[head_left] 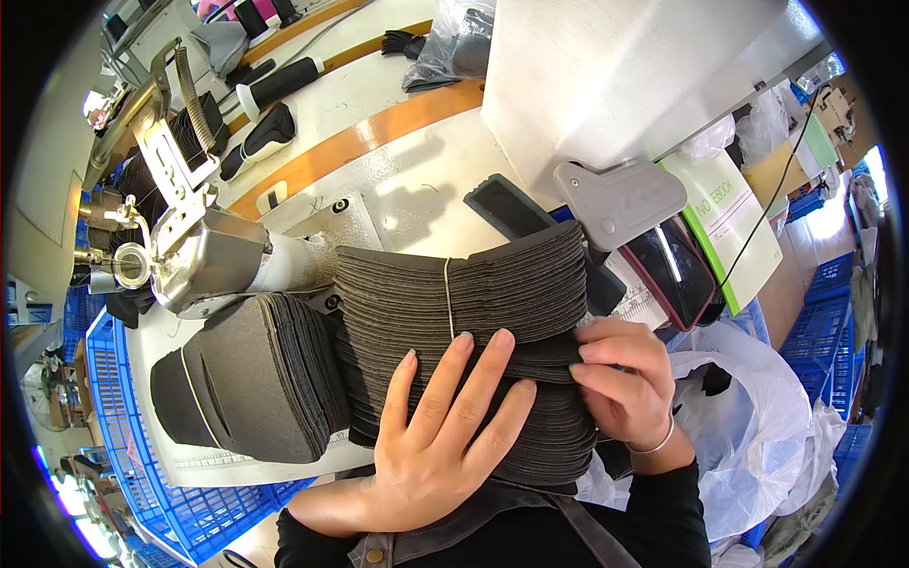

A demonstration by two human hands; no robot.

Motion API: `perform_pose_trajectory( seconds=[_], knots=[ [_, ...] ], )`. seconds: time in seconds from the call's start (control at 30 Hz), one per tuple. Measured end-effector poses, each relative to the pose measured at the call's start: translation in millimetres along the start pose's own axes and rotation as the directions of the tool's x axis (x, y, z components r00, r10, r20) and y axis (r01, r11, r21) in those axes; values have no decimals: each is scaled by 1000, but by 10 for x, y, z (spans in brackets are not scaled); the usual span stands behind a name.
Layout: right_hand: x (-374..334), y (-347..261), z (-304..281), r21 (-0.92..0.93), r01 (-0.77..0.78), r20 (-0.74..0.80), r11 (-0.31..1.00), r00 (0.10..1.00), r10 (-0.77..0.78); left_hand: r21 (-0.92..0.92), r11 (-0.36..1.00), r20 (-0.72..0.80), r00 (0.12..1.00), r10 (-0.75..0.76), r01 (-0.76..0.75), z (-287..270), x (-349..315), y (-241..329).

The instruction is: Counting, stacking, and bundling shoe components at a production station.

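A thick stack of dark grey fabric pieces [516, 295] lies in front of me, with a thin pale band around its far part. My left hand [437, 445] rests flat across the near part, fingers spread and tips close to the band. At the right edge, my right hand [627, 383] is closed, pinching the edges of a few dark pieces between thumb and fingers. A gap shows in the layers there. To the left sits a second bundle of dark pieces [270, 379], tied with a thin band.
A sewing machine [213, 260] stands at the left, behind the tied bundle. A grey plastic-cased tool [620, 199], a phone [674, 270] and a green-edged notebook [734, 222] lie at right. Blue basket [123, 417] is lower left; a white plastic bag [748, 426] hangs at right.
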State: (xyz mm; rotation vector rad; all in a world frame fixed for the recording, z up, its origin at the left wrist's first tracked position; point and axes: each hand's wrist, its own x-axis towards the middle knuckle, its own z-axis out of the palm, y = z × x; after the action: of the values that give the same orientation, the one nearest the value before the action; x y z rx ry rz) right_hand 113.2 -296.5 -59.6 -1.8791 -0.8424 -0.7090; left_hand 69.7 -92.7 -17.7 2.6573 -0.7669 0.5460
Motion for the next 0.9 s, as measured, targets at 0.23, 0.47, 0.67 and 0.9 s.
perform_pose_trajectory(
  seconds=[0.23,0.47,0.67,0.9],
  knots=[
    [175,50,-119,290,-147,192,946,977,93,-12,1000,-13,1000,18,-18,-12,-2,-33],
    [192,100,-193,499,-324,295,804,936,194,0,1000,80,997,7,-7,-81,52,-40],
    [224,140,-105,-364,138,62,921,990,-124,8,1000,92,996,9,-9,-80,62,-38],
    [103,160,-79,-464,270,88,844,962,-260,-2,1000,84,996,1,-1,-75,69,-34]
  ],
)
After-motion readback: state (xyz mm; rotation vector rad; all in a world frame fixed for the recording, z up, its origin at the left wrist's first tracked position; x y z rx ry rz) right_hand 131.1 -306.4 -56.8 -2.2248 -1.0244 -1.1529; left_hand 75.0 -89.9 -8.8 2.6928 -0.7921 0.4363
